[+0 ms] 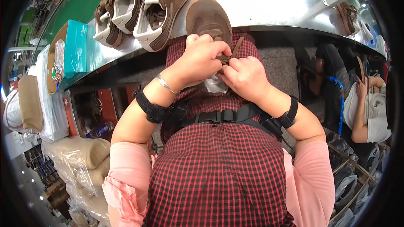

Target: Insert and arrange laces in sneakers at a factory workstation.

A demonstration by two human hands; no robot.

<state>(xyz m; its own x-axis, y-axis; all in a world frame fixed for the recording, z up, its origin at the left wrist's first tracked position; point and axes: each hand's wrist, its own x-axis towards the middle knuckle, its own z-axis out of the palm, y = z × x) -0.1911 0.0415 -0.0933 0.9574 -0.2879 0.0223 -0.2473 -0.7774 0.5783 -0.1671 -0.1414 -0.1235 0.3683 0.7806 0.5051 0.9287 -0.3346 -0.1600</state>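
A brown sneaker rests against the bench edge and my lap, its toe pointing away from me. Over its upper, my left hand is closed with thumb and forefinger pinching the brown shoelace. Close beside it, my right hand also pinches the lace, fingertips nearly meeting those of the left. One lace end sticks up between the hands. White stuffing or lining shows at the shoe's opening, below my fingers. The rest of the shoe's opening is hidden by my hands.
Several brown sneakers with white linings stand on the metal bench to the left. A teal box holds small items at the bench edge. Plastic-wrapped tan bundles are stacked at lower left. Another person works at right.
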